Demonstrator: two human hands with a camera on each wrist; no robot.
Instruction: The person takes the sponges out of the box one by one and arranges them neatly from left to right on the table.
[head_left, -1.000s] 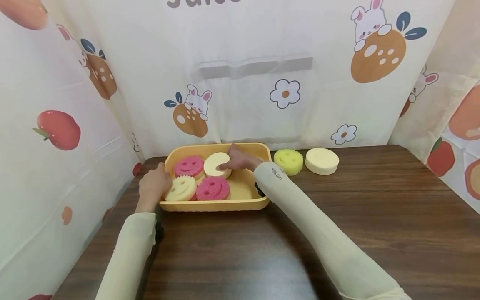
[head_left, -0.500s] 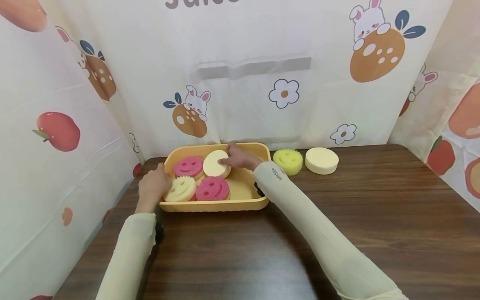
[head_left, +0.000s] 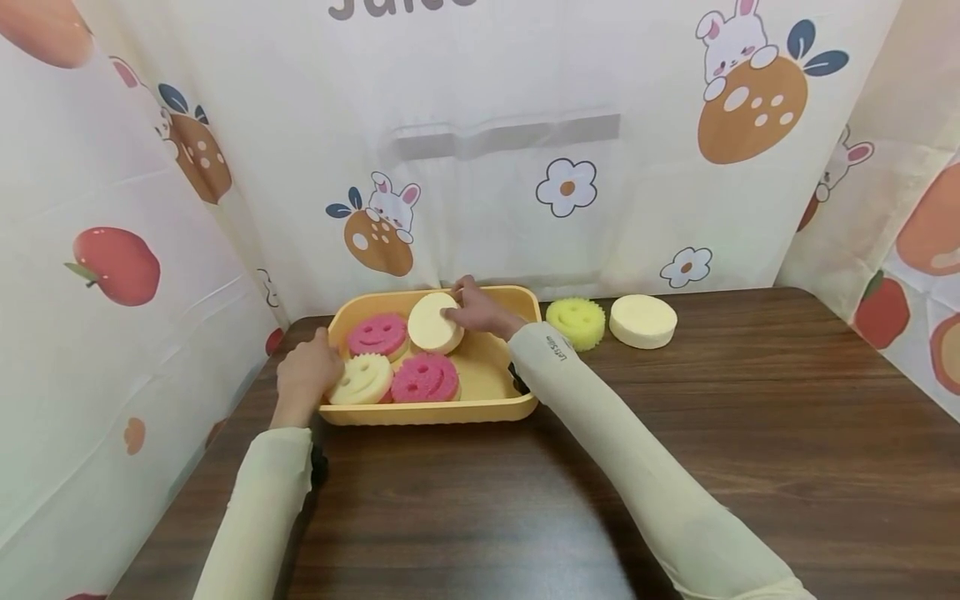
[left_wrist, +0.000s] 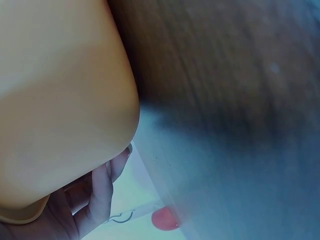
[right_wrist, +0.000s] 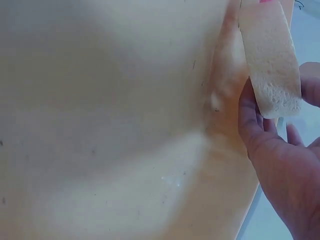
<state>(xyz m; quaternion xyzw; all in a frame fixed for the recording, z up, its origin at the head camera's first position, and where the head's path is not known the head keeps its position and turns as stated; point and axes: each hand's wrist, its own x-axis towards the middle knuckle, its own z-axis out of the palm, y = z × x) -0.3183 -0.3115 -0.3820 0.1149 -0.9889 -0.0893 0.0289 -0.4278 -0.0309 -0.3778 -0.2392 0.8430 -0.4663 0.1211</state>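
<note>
My right hand (head_left: 483, 312) pinches a round cream sponge (head_left: 433, 323), tilted up at the back of the yellow tray (head_left: 491, 411). Thumb and fingers lie on opposite faces of this sponge (right_wrist: 272, 60) in the right wrist view. At the tray's left end, my left hand (head_left: 307, 367) grips the wall; its fingers (left_wrist: 102, 192) bend against the outside. Inside the tray lie a pink smiley sponge (head_left: 377, 335) at back left, a second pink smiley sponge (head_left: 425, 379) at the front, and a cream smiley sponge (head_left: 362, 380) beside the left hand.
Right of the tray, a yellow smiley sponge (head_left: 576, 323) and a plain cream round sponge (head_left: 642, 322) rest on the dark wooden table (head_left: 465, 500). A printed curtain (head_left: 495, 217) stands close behind the tray and along both sides.
The cream sponge in my right hand has risen and tipped toward the tray's back wall. My left hand stays on the tray's left end.
</note>
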